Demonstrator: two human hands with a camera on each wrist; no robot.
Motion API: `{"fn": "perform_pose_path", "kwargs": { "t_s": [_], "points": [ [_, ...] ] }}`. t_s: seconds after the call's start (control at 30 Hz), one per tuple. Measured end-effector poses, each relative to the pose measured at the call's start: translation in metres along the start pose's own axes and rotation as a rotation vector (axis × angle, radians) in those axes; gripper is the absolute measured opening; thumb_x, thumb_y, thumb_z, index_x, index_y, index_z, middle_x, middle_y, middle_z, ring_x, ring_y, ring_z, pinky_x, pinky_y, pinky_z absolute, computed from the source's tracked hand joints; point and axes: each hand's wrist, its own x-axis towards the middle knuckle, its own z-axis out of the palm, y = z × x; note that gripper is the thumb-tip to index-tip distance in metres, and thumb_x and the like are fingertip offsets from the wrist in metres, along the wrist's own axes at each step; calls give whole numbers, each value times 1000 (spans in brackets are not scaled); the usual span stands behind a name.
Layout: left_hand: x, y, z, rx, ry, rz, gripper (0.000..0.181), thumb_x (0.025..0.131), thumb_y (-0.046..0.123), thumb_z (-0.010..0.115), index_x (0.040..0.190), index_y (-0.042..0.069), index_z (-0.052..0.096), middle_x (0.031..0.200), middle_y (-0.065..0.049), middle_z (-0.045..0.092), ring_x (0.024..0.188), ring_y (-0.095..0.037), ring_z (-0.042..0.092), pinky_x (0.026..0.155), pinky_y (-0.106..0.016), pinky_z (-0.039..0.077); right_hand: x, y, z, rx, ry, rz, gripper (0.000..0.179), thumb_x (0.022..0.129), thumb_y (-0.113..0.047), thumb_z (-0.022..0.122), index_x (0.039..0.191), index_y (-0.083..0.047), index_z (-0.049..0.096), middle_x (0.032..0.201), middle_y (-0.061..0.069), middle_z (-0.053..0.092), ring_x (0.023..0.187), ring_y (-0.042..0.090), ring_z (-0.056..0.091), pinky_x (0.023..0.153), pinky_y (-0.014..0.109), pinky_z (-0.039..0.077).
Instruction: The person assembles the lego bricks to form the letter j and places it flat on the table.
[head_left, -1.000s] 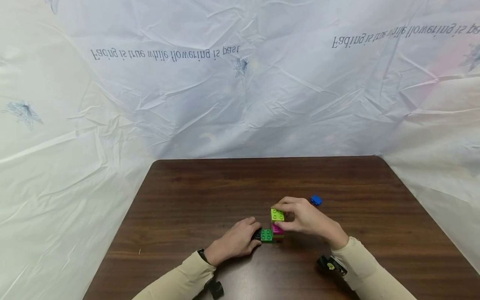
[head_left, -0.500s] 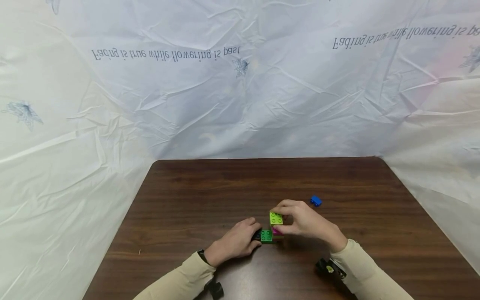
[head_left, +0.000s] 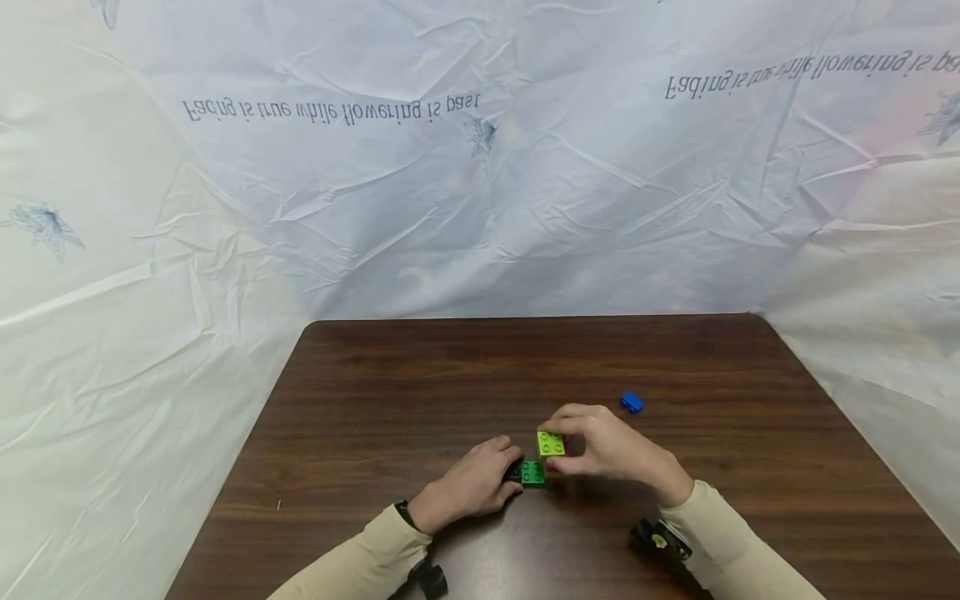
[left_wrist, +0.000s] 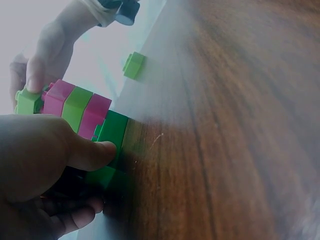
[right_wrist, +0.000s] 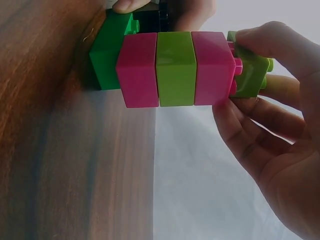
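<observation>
My left hand point(head_left: 472, 479) holds the black toy brick point(right_wrist: 148, 21) at the left end of a low row, its thumb pressing on the green brick point(head_left: 532, 473) in the left wrist view. On the row's right side rises a column: a magenta brick point(right_wrist: 137, 70), a lime brick point(right_wrist: 176, 69) and another magenta brick point(right_wrist: 214, 68). Between thumb and fingers, my right hand point(head_left: 611, 446) pinches a second lime brick point(head_left: 551, 443) at the column's top. This brick is tilted, and magenta studs show in the gap below it.
A small blue brick point(head_left: 632, 402) lies on the brown table point(head_left: 420, 375), beyond my right hand. In the left wrist view, a light green-looking brick point(left_wrist: 133, 65) rests farther off. White printed sheeting point(head_left: 480, 208) hangs behind the table and along both sides.
My right hand has come down slightly and nearer with the lime brick, which covers more of the magenta brick below. The left hand stays in place.
</observation>
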Motion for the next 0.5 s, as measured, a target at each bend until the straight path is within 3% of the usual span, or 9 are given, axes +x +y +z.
{"fn": "perform_pose_path", "kwargs": {
  "t_s": [0.5],
  "points": [
    [0,0,0,9,-4,-5,31,91,33,69,115,13,64,98,4,57,84,-4,52,74,-21,48,-5,2,0,-33,15,-10,32,87,-32,73,115,-15,69,107,-6,65,82,-2,60,65,26,54]
  ]
}}
